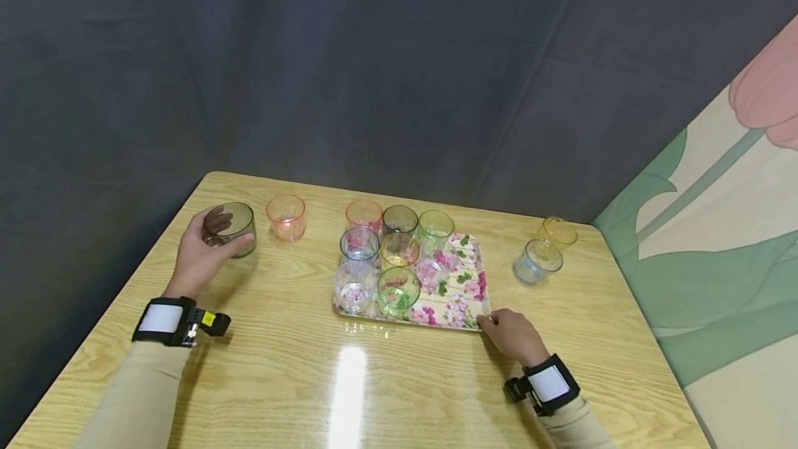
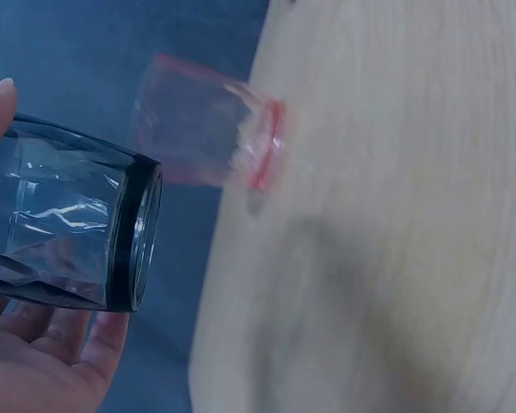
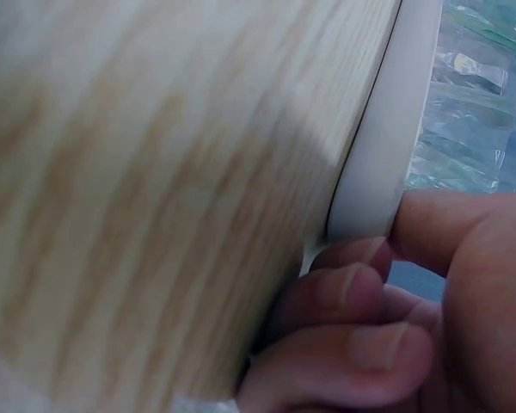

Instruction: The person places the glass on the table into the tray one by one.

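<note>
My left hand [image 1: 198, 256] grips a dark grey transparent glass [image 1: 244, 222] above the table's left side. The left wrist view shows that glass [image 2: 69, 215] between the thumb and the other fingers, its dark base clear of the tabletop. To its right stands a red-tinted glass [image 1: 287, 219]. At the middle, a flowered tray [image 1: 458, 289] bears several tinted glasses, among them a blue glass [image 1: 359, 247] and a green glass [image 1: 399, 293]. My right hand [image 1: 514, 336] pinches the tray's front right corner; its pale rim [image 3: 383, 138] shows close up in the right wrist view.
Right of the tray stand a light blue glass [image 1: 537, 263] and, behind it, a yellow glass [image 1: 559, 232]. A dark curtain [image 1: 386, 75] hangs behind the wooden table [image 1: 280, 366]. A flower-patterned cloth [image 1: 736, 248] borders the right side.
</note>
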Tool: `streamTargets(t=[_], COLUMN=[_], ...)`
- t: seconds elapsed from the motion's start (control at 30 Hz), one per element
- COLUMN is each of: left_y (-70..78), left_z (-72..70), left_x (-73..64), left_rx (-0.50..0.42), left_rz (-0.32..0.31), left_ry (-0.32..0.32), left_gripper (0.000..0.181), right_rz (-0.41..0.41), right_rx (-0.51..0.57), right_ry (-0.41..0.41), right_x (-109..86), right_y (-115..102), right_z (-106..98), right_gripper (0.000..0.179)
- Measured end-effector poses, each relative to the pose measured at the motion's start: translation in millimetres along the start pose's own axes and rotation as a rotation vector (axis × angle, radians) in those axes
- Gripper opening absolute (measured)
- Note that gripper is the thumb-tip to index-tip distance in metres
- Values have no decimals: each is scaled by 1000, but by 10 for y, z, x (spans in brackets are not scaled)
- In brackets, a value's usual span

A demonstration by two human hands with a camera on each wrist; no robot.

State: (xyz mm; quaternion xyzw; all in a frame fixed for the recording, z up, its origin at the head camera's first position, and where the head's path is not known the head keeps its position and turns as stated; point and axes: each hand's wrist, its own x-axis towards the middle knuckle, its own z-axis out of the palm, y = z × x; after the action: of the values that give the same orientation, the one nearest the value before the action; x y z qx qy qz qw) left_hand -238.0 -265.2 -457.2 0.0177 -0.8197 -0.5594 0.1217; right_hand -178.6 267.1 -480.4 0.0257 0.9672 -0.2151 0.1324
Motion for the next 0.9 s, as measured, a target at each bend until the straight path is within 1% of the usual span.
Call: streamTargets(t=[0.1, 0.2, 0.3, 0.37, 0.43, 0.47, 0.53, 0.6, 0.7, 0.77, 0.8, 0.87, 0.9], left_y=[95, 209, 306, 361, 408, 428, 465, 506, 574, 631, 663, 744, 786], left_z=[39, 76, 125, 163, 203, 221, 261, 314, 435, 551, 615, 744, 807], left_x=[-32, -89, -152, -200, -254, -283, -340, -394, -465, -521, -554, -635, -675], left_rx=[6, 17, 18, 11, -8, -14, -27, -37, -27, -24, -27, -40, -60], left_rz=[44, 65, 77, 89, 106, 117, 138, 147, 150, 147, 150, 161, 165], left_ry=[-3, -21, -61, -89, -118, -130, -152, -177, -219, -253, -272, -311, -330], left_gripper=[80, 79, 79, 78, 76, 75, 73, 72, 73, 74, 75, 79, 81], right_rz=[-1, -3, 3, 11, 20, 22, 10, -24, -112, -175, -208, -282, -316], right_rx=[4, 9, 4, -7, -26, -33, -45, -35, 55, 164, 235, 398, 478], right_ry=[0, -2, -19, -29, -15, 6, 90, 214, 414, 515, 549, 587, 591], right_x=[7, 19, 22, 17, 9, 5, 7, 15, 22, 2, -18, -66, -98], right_y=[-5, -3, -4, -11, -28, -43, -77, -137, -287, -432, -517, -690, -783], right_z=[1, 4, -11, -55, -133, -182, -276, -353, -394, -362, -335, -263, -230], right_gripper=[47, 47, 49, 51, 55, 57, 59, 58, 51, 39, 34, 23, 18])
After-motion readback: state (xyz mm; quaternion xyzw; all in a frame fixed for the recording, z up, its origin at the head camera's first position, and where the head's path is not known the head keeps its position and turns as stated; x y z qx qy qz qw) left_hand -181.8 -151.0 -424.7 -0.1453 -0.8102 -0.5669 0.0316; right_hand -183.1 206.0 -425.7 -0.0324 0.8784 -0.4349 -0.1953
